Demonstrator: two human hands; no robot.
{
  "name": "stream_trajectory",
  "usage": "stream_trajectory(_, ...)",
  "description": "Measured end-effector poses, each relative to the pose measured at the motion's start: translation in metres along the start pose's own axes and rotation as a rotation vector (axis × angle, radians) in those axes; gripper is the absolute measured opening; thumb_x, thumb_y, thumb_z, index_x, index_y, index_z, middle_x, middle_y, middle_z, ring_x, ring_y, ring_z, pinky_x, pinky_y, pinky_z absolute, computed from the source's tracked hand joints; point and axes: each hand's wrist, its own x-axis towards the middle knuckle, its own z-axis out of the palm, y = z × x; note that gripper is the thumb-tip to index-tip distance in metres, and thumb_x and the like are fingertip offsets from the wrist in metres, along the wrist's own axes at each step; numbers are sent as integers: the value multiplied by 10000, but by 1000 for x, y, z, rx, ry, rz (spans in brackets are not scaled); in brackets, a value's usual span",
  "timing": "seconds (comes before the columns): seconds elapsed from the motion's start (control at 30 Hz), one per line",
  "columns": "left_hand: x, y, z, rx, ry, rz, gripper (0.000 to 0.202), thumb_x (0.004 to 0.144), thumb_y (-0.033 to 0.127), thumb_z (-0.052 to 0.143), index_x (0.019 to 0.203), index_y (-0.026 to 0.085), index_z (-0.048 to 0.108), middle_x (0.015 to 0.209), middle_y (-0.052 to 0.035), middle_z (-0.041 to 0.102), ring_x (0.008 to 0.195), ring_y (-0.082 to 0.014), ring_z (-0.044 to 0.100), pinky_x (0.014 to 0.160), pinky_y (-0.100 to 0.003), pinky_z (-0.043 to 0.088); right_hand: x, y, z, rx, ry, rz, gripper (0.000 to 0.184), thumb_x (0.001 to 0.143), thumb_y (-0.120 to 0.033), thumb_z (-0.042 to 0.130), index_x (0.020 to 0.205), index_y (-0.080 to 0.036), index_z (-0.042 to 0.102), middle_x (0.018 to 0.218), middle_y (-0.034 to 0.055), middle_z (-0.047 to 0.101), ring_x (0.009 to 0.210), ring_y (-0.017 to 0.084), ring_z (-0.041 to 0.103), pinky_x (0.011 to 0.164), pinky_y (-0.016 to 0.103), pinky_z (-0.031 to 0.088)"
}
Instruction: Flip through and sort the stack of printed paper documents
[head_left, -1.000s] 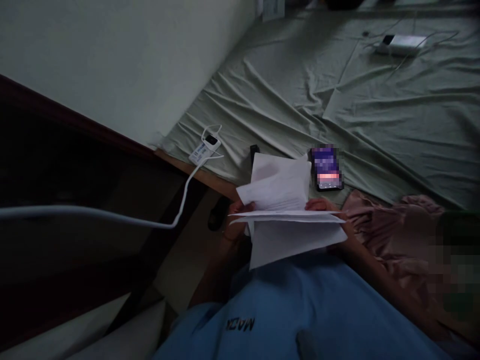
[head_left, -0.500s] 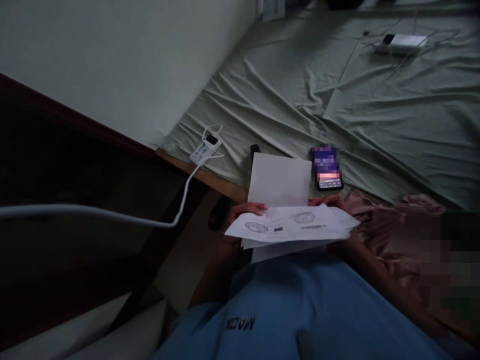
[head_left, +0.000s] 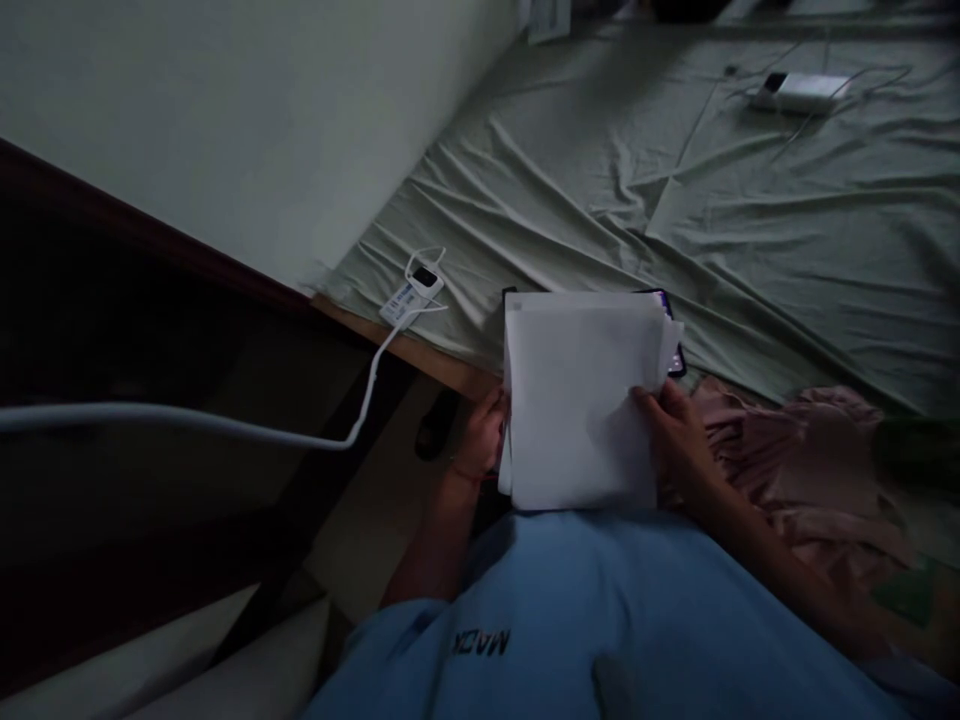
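The right hand point(head_left: 675, 435) grasps the right edge of a stack of white papers point(head_left: 581, 400), with the thumb lying on the top sheet and the other fingers under it. The left hand point(head_left: 480, 435) holds the left edge of the same stack, and mostly it is hidden behind the sheets, so only the knuckles and the wrist show. The stack stands in the middle of the frame, a little below centre, above the lap in a blue shirt point(head_left: 600, 620).

As I judge it, the sheets are already gathered into one bundle with the edges nearly even; only a few corners stick out on the right side. What is left seems to be the final squaring of the edges and putting the bundle somewhere.

Just behind the stack a phone point(head_left: 673, 340) lies on the bed sheet point(head_left: 675, 200), mostly covered by the paper. To the right lies a pink cloth point(head_left: 787, 460). In the left centre a white cable point(head_left: 225, 425) runs to a small charger point(head_left: 412, 290) at the corner of the bed. In the upper right another white device point(head_left: 799, 90) with wires lies on the bed.
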Motion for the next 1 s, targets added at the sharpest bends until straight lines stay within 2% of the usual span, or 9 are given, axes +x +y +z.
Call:
stream_trajectory(0.1, -3, 4, 5, -4, -12, -29, 433, 751, 495, 799, 1015, 158, 736, 945, -49, 746, 1017, -232, 670, 907, -329, 516, 4, 3, -1, -72, 48, -48, 321, 818, -484, 675, 1005, -237, 594, 866, 1, 654, 717, 171, 574, 599, 274, 457)
stream_trajectory(0.2, -5, 8, 10, -48, -59, -66, 469, 736, 520, 802, 1002, 143, 720, 885, -50, 737, 986, -242, 681, 879, -338, 524, 6, 7, -5, -256, 109, -134, 278, 845, -471, 619, 967, -221, 609, 878, 27, 646, 774, 191, 587, 653, 300, 458)
stream_trajectory(0.37, -2, 7, 13, -98, -63, -59, 531, 733, 501, 807, 1106, 156, 654, 983, -53, 732, 1028, -227, 672, 902, -331, 512, 6, 4, -12, -515, 172, -285, 235, 862, -430, 565, 923, -211, 624, 838, 49, 649, 749, 203, 569, 696, 335, 438)
stream_trajectory(0.43, 0, 5, 13, -100, -56, -51, 554, 718, 489, 817, 1124, 167, 621, 991, -45, 727, 1017, -221, 672, 892, -329, 513, 9, 2, -15, -527, 170, -280, 219, 868, -412, 557, 939, -213, 616, 840, 51, 658, 736, 202, 569, 695, 338, 435)
stream_trajectory(0.6, 6, 1, 16, -42, -98, -73, 454, 724, 487, 778, 988, 152, 625, 910, -44, 712, 992, -234, 667, 851, -332, 515, 18, -1, -19, -470, 163, -262, 211, 848, -406, 558, 916, -216, 618, 828, 44, 662, 724, 195, 560, 672, 325, 427)
stream_trajectory(0.8, 10, -1, 18, -19, -54, -84, 462, 695, 503, 781, 960, 146, 657, 880, -31, 710, 884, -195, 649, 783, -293, 490, 22, -11, -17, -340, 121, -199, 213, 835, -417, 582, 886, -214, 622, 789, 28, 629, 694, 173, 521, 609, 286, 411)
stream_trajectory(1.0, 9, -4, 19, -22, 3, -91, 515, 679, 566, 806, 937, 138, 681, 863, -30, 707, 808, -154, 613, 775, -277, 472, 33, -13, -16, -407, 92, -199, 190, 815, -404, 558, 821, -219, 600, 729, 14, 586, 675, 167, 499, 576, 276, 378)
